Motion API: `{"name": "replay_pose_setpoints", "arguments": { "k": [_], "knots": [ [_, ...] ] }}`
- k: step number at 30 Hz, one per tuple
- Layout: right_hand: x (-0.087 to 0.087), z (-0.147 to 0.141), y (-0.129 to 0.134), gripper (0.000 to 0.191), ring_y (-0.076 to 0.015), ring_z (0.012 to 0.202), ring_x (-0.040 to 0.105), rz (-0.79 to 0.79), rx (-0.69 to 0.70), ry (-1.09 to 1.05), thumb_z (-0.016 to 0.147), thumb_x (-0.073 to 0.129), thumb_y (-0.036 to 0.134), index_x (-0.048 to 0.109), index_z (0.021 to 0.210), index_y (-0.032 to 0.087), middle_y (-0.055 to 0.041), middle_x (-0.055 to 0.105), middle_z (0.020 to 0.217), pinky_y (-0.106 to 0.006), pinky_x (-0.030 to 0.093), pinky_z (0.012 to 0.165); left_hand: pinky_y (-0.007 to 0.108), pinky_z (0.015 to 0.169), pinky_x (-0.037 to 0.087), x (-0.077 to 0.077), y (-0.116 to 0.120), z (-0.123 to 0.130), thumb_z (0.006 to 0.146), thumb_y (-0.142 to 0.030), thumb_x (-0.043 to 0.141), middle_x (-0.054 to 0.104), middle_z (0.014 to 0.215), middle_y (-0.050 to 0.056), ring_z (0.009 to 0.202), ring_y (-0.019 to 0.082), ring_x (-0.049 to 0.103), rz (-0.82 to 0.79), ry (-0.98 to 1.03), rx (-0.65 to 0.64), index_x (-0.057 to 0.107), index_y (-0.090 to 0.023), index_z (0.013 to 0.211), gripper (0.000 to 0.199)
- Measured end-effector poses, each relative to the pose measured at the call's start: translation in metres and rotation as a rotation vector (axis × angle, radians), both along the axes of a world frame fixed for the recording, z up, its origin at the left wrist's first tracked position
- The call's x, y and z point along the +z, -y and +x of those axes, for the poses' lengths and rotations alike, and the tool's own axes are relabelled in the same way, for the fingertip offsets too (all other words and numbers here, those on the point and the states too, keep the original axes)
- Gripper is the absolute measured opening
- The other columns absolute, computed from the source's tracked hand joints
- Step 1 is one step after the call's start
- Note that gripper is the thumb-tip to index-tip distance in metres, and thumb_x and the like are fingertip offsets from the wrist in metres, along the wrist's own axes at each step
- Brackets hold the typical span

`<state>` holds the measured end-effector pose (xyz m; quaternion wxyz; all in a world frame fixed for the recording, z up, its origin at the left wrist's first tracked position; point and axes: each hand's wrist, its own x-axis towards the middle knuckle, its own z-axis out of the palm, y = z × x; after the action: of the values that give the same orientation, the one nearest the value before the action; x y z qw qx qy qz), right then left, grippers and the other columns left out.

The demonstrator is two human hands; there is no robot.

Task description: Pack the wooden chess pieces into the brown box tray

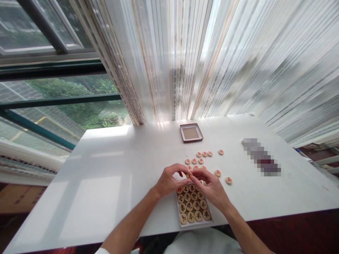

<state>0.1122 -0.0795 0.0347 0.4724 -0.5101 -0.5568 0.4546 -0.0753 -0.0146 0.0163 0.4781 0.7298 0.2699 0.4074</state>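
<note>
Between the fingertips of my left hand (168,179) and my right hand (210,183) is a round wooden Chinese chess piece (189,176) with a red character; both hands are closed on it. It is held just above the far edge of a shallow box (196,224). Inside the box, rows of pieces lie face up, mostly black-lettered, with a red-lettered piece (179,189) at the far left corner. My right hand covers the box's far right corner. Beyond my hands, several loose red-lettered pieces (194,161) lie in rows, partly hidden by my fingers.
A shallow brown-rimmed lid (191,140) lies farther back on the white table (106,190). Single pieces rest to the right, such as one red-lettered disc (229,180). A blurred-out object (262,157) lies at the right. Striped curtains (164,63) and a window border the back edge.
</note>
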Motion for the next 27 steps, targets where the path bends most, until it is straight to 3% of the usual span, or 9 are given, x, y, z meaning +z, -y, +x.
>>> {"name": "replay_pose_setpoints", "arguments": {
  "k": [18, 27],
  "knots": [
    [-0.0092, -0.0004, -0.0016, 0.029, -0.0253, 0.094, 0.073, -0.1, -0.013, -0.161, 0.087, 0.071, 0.045, 0.069, 0.104, 0.022, -0.0082, 0.074, 0.104, -0.042, 0.061, 0.088, 0.03, 0.079, 0.056, 0.0059, -0.0028, -0.0056, 0.089, -0.035, 0.07, 0.075, 0.098, 0.008, 0.083, 0.018, 0.068, -0.07, -0.116, -0.037, 0.075, -0.018, 0.104, 0.024],
    [-0.0097, -0.0057, -0.0014, 0.025, -0.0235, 0.097, 0.072, -0.107, 0.024, -0.228, 0.087, 0.073, 0.041, 0.068, 0.104, 0.023, -0.0061, 0.073, 0.104, -0.04, 0.061, 0.09, 0.028, 0.07, 0.051, 0.0035, -0.0036, -0.006, 0.091, -0.037, 0.066, 0.076, 0.093, 0.007, 0.078, 0.016, 0.065, -0.035, -0.182, 0.004, 0.075, -0.018, 0.101, 0.023]
  ]
}}
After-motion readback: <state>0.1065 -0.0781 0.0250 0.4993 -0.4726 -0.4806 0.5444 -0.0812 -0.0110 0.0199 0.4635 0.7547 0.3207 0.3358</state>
